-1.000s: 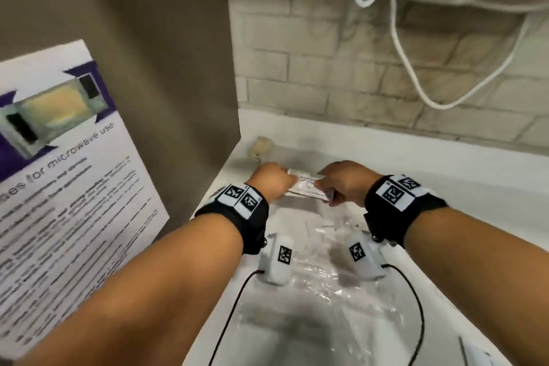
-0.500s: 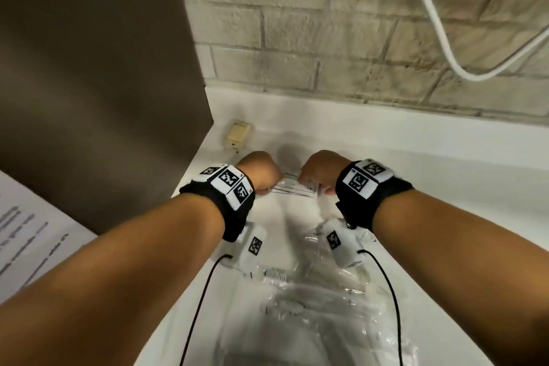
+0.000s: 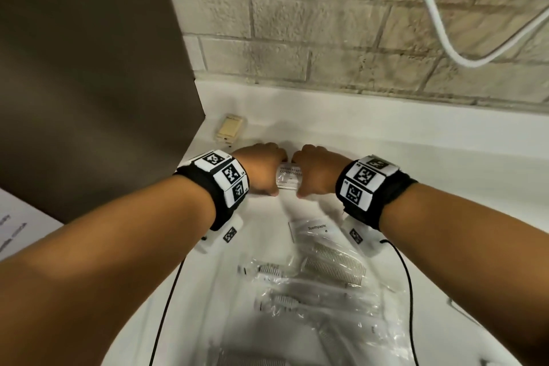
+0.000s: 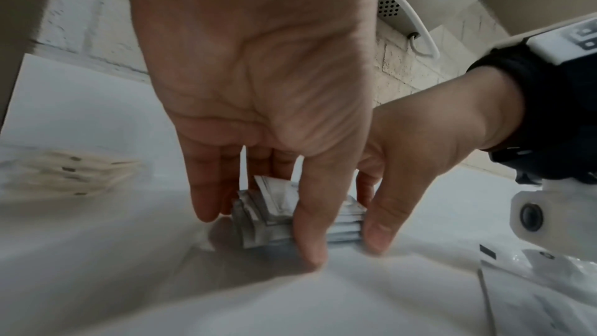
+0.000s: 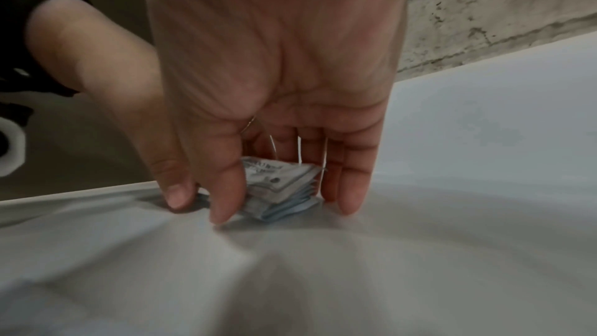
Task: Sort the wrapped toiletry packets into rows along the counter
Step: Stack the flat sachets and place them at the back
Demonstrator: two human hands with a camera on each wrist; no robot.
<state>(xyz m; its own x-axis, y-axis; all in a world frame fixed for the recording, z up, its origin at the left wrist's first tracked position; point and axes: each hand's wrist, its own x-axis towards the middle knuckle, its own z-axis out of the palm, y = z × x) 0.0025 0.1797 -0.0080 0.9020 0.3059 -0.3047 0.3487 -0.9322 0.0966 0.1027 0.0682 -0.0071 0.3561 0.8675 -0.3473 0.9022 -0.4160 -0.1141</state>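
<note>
Left hand (image 3: 261, 168) on the near-left end of the sachet stack (image 3: 289, 178), fingers curled down around it — thumb on the front edge. Stack low on the white surface (image 3: 386, 157), near the back ledge, pinched between both hands. Right hand (image 3: 316, 169) gripped the other end likewise. Beige packet (image 3: 228, 127) far left; toothpaste and comb packets (image 3: 323, 249) nearer.
</note>
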